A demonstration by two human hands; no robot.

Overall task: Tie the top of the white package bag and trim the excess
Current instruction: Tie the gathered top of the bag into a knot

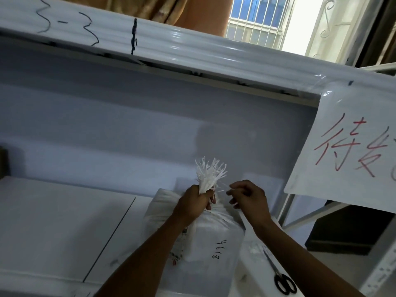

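The white package bag [211,249] stands on the shelf with black handwriting on its front. My left hand [194,203] grips its gathered neck, and the frayed white top [211,173] fans out above my fist. My right hand [248,197] is just right of the neck and pinches a thin white string [224,186] that runs to the bundle. Black-handled scissors [281,276] lie on the shelf at the lower right, apart from both hands.
The white shelf board [64,221] spreads to the left with a dark seam. An upper shelf beam [192,52] with black marks crosses above. A paper sign [351,146] with red writing hangs at the right. The shelf's right edge drops to the floor.
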